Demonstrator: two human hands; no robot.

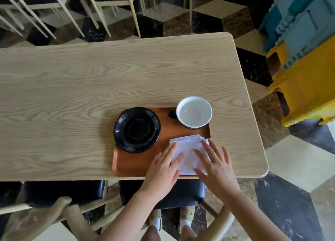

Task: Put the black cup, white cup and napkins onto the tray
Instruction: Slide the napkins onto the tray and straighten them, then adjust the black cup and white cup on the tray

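Observation:
A brown wooden tray point(137, 163) lies at the near edge of the table. On its left part rests a glossy black saucer point(137, 129). At its far right corner stands a cup point(194, 112) with a white inside, a dark outside and a black handle pointing left. A stack of white napkins point(187, 151) lies on the tray's near right part. My left hand point(163, 168) and my right hand point(216, 165) rest flat on the napkins, fingers spread, gripping nothing. I see no separate black cup.
The light wooden table point(90, 88) stretches left and away. Two dark-seated chairs point(163, 191) stand under its near edge. Yellow and blue plastic crates point(304, 59) are stacked at the right. More chair legs stand beyond the far edge.

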